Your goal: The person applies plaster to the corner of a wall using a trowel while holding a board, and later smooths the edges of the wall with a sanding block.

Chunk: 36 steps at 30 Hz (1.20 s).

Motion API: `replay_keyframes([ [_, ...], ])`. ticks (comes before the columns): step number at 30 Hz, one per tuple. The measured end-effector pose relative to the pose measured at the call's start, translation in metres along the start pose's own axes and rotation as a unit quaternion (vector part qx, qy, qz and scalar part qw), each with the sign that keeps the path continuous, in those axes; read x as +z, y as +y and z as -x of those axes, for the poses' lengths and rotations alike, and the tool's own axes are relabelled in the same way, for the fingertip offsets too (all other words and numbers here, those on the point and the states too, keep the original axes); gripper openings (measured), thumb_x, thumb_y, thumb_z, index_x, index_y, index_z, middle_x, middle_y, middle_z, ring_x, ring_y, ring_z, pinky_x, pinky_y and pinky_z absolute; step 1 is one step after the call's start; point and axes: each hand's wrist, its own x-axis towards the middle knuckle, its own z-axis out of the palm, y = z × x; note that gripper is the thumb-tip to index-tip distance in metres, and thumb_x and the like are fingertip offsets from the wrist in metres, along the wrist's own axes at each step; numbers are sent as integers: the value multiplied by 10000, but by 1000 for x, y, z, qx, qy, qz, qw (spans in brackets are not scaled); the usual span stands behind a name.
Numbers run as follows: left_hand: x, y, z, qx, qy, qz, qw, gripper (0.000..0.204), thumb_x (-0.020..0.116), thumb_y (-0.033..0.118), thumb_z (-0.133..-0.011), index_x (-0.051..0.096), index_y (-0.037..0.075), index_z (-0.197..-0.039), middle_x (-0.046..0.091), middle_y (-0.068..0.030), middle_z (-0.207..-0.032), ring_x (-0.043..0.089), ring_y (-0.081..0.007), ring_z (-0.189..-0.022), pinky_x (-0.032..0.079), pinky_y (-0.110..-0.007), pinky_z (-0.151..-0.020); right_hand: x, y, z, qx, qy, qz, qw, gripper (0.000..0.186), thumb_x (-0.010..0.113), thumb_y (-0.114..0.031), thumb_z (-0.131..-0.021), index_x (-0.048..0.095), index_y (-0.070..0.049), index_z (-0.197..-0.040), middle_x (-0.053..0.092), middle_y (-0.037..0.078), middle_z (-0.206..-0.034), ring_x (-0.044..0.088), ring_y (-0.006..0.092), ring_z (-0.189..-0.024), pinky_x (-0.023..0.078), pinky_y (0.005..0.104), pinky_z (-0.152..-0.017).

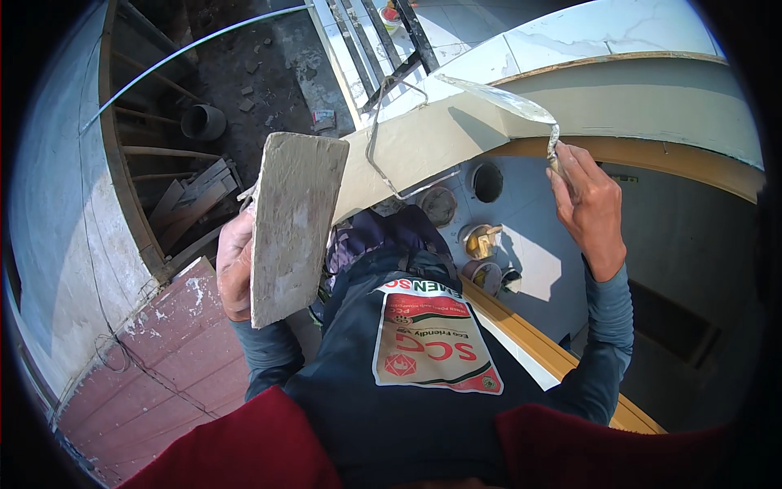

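Note:
My left hand (236, 257) grips a flat rectangular float (297, 224) coated in dried grey plaster, held upright on edge, with its handle hidden behind the board. My right hand (590, 208) holds a pointed metal trowel (505, 98) by its handle, the blade raised over a cream plastered ledge (407, 138). A bent metal rod (371, 147) hangs over this ledge between the float and the trowel.
Below are several buckets (487, 183) on pale tiles and an orange wooden frame (635, 416). Left are a concrete wall (65, 212), pink boards (155, 350), timber (195, 196) and a dark bucket (204, 122). Black bars (387, 45) and a white tiled top (570, 37) lie ahead.

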Motion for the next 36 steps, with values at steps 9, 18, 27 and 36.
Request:
replay_keyframes([
  [9, -3, 1, -5, -2, -14, -16, 1000, 507, 588, 310, -921, 610, -80, -1245, 665, -173, -1190, 669, -229, -1013, 502, -320, -908, 13, -3, 4, -8, -45, 1, 999, 371, 710, -62, -800, 647, -22, -1164, 636, 91, -1030, 653, 280, -824, 539, 391, -712],
  [18, -2, -2, -3, 7, 0, -12, 1000, 531, 590, 330, -910, 609, -73, -1255, 670, -175, -1184, 672, -225, -1014, 505, -326, -908, 2, -5, -13, -22, -88, 41, 995, 368, 712, -22, -779, 659, -27, -1143, 658, 93, -1029, 661, 284, -847, 538, 407, -735],
  [27, 4, 1, -3, 4, 5, -15, 1000, 543, 591, 340, -907, 609, -72, -1261, 676, -172, -1181, 675, -226, -1010, 504, -325, -913, -11, -1, -47, -70, -111, 74, 989, 277, 667, -20, -768, 694, -8, -1044, 639, 114, -919, 651, 311, -753, 532, 429, -667],
  [36, 15, 10, -6, 1, -34, -21, 999, 551, 596, 326, -904, 605, -93, -1261, 661, -191, -1212, 663, -238, -1047, 487, -322, -941, -12, -3, -67, -85, -167, 82, 979, 258, 639, 3, -734, 682, 18, -988, 630, 164, -879, 649, 369, -738, 529, 458, -672],
])
